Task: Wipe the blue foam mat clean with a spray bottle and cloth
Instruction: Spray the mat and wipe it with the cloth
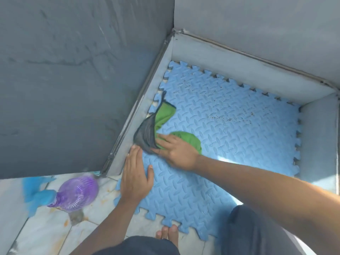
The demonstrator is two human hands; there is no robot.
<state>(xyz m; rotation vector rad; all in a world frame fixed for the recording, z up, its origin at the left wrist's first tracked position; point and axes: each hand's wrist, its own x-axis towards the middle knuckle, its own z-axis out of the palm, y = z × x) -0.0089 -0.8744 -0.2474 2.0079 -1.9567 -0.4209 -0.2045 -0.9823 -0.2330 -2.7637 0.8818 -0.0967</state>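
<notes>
The blue foam mat lies on the floor in a corner, with a diamond tread and puzzle edges. Brown specks dot its far half. My right hand presses on a green and grey cloth at the mat's left edge, against the low wall. My left hand lies flat on the mat's near left part, fingers spread, holding nothing. A purple spray bottle with a blue trigger head lies on its side on the tiles, left of the mat.
Grey walls close the corner on the left and back, with a pale skirting around the mat. A grey panel stands at the right. My bare toes and dark-clothed knees are at the mat's near edge on white tiles.
</notes>
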